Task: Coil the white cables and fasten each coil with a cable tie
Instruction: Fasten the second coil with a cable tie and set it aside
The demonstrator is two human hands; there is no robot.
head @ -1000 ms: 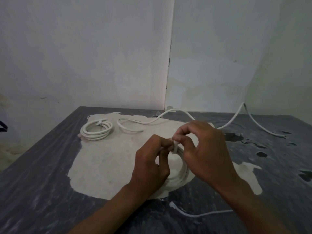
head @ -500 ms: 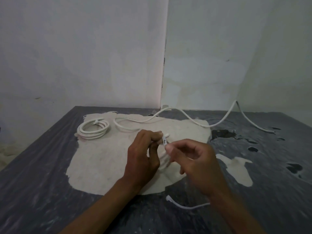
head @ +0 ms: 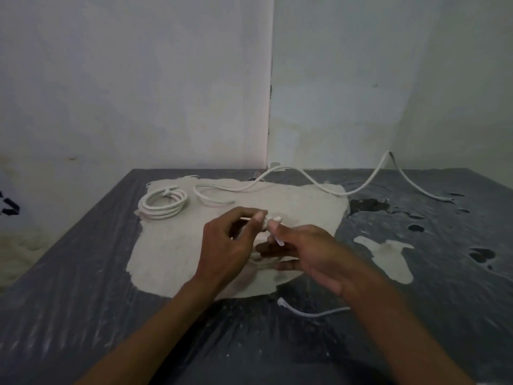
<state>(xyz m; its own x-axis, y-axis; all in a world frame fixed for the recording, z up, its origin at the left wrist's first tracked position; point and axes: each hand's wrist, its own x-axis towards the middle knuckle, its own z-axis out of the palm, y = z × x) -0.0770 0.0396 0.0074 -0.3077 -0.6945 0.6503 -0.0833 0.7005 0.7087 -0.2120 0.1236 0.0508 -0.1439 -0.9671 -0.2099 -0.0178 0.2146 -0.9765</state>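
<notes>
My left hand (head: 227, 245) grips a white cable coil (head: 262, 261) at its top, mid-table; most of the coil is hidden behind both hands. My right hand (head: 308, 251) pinches the tail of a white cable tie (head: 277, 240) that wraps the coil at my left thumb. A free end of this cable (head: 308, 311) trails toward me on the table. A tied white coil (head: 163, 204) lies at the back left. A long loose white cable (head: 311, 182) snakes along the back of the table to the right.
The table (head: 83, 301) is dark grey with a worn pale patch (head: 172, 251) under the hands and dark holes at the right. White walls meet in a corner right behind the table. The table's left edge drops off to the floor.
My right hand has come off the top of the coil and drawn the tie's tail down and to the right. My left hand keeps its grip on the coil.
</notes>
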